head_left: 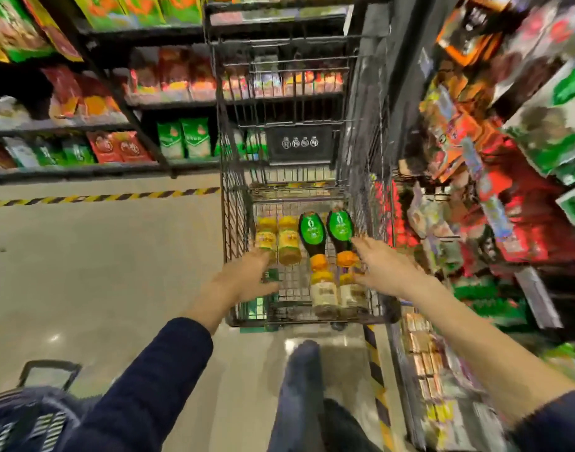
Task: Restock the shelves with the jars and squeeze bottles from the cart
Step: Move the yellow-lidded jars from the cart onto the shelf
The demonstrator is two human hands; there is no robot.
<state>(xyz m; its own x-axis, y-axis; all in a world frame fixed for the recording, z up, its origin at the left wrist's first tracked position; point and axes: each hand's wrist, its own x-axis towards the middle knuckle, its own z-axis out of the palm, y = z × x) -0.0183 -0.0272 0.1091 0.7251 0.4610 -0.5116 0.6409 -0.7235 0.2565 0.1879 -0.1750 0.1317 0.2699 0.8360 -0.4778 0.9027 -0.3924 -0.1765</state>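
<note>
Dark sleeves (149,370) are seen nearest, with both arms stretched into the cart (235,203). The left grip (247,278) is spread beside the yellow jars (289,239). The right grip (384,265) is spread just beside a squeeze bottle (340,228). Pale jars (323,293) are laid between them on the cart floor.
</note>
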